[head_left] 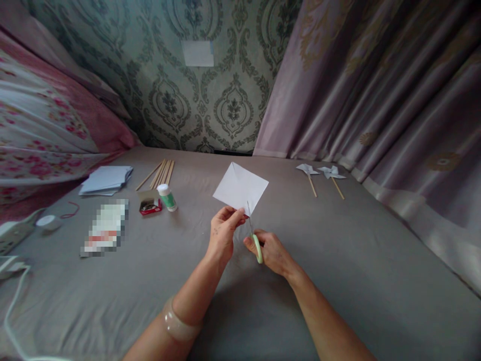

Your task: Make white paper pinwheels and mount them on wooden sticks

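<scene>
Pinched at its near corner in my left hand (pixel 224 228) is a square sheet of white paper (pixel 240 188), held up with its corners pointing up, down and to the sides. A short line, perhaps a cut or a crease, runs inward from the top corner. My right hand (pixel 273 252) grips a pair of scissors (pixel 257 248) with pale green handles. Their blades reach up to the paper's lower corner, close to my left fingertips. Whether the blades are cutting through the paper there, I cannot tell.
On the grey sheet, paper pinwheels on sticks (pixel 332 173) lie at the right. To the left are wooden sticks (pixel 162 174), a white-capped bottle (pixel 167 197), a red box of small metal pieces (pixel 150 205), stacked paper (pixel 106 179), a blurred packet (pixel 107 226) and a power strip (pixel 17 231).
</scene>
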Available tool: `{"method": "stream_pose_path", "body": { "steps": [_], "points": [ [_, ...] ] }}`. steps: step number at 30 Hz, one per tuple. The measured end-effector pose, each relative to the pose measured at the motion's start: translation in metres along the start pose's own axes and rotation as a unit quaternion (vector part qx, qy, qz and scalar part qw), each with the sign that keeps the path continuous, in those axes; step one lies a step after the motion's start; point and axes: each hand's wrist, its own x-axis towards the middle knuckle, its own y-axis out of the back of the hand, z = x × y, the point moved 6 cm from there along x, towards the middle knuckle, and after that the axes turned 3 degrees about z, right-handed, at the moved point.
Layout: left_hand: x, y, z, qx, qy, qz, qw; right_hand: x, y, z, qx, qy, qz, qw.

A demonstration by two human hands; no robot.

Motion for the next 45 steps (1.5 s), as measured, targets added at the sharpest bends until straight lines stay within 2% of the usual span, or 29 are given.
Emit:
{"method": "stream_pose_path", "body": {
  "steps": [23, 34, 45],
  "points": [
    [0.0, 0.0, 0.003, 0.005, 0.0, -0.002, 1.0, 0.001, -0.001, 0.012, 0.01, -0.037, 0.018, 0.999],
    [-0.004, -0.005, -0.002, 0.012, 0.017, -0.03, 0.999, 0.001, 0.005, 0.006, 0.015, -0.022, 0.049, 0.998],
    [-0.01, -0.012, -0.006, 0.018, 0.039, -0.057, 0.997, 0.002, 0.009, 0.004, 0.007, 0.0, 0.051, 0.999]
  ]
}}
